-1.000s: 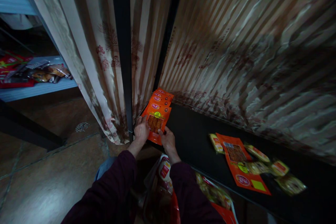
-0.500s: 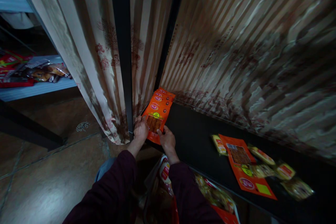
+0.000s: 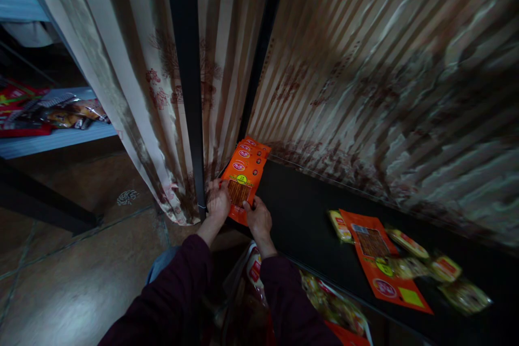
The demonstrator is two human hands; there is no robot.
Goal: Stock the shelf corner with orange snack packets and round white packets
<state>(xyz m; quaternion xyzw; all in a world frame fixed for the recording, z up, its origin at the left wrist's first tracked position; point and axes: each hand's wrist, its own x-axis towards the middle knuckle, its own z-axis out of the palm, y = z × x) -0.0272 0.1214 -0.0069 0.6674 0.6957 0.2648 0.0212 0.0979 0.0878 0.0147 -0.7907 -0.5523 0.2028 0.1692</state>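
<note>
While your left hand [image 3: 218,200] gripped the front orange packet [image 3: 240,192] just below the frame's centre, fingers closed on its left edge, your right hand [image 3: 259,219] pinched its right edge; at lower right another orange bag [image 3: 381,266] lay among small packs [image 3: 445,268].

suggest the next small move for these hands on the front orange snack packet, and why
I'd probably ease the left hand and right hand off the front orange snack packet: they are at its two side edges, and it already overlaps the matching packets behind it, roughly in line.
</note>
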